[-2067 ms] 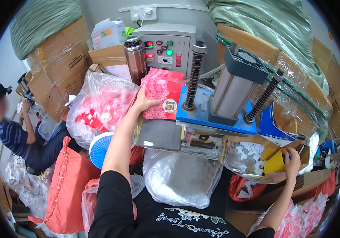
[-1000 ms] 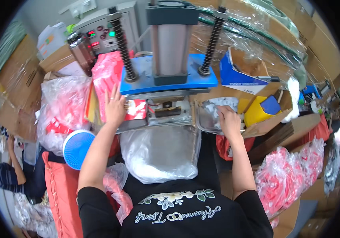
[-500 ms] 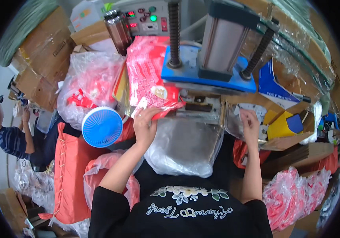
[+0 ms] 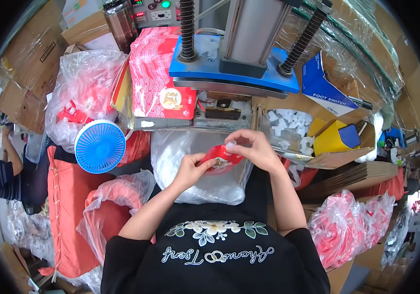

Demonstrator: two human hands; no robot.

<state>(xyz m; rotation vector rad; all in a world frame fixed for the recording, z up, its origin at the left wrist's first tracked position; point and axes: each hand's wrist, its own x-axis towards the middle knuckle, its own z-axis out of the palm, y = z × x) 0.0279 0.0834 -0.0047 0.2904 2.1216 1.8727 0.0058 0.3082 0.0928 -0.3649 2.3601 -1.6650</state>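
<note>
In front of my body I hold a red printed pouch (image 4: 222, 161) over a surface covered with clear plastic. My left hand (image 4: 193, 171) is closed on its left end, thumb on top. At the upper right end of the pouch, my right hand (image 4: 256, 151) pinches a small white plastic piece (image 4: 230, 144) against the edge. Whether that piece sits inside the pouch or only touches it, I cannot tell. Beyond my hands lies a stack of flat red pouches (image 4: 153, 78). To the right, a box holds many loose white plastic pieces (image 4: 288, 122).
A press with a blue plate (image 4: 212, 49) stands beyond my hands, above a metal fixture (image 4: 224, 110). A blue fan (image 4: 100, 147) is at the left. On the right are a yellow container (image 4: 335, 142) and a blue carton (image 4: 320, 81). Another person (image 4: 1, 171) sits far left.
My left hand has drawn a pouch off the stack toward me. My right hand has come from the box of white pieces to the pouch. The whole view has shifted slightly.
</note>
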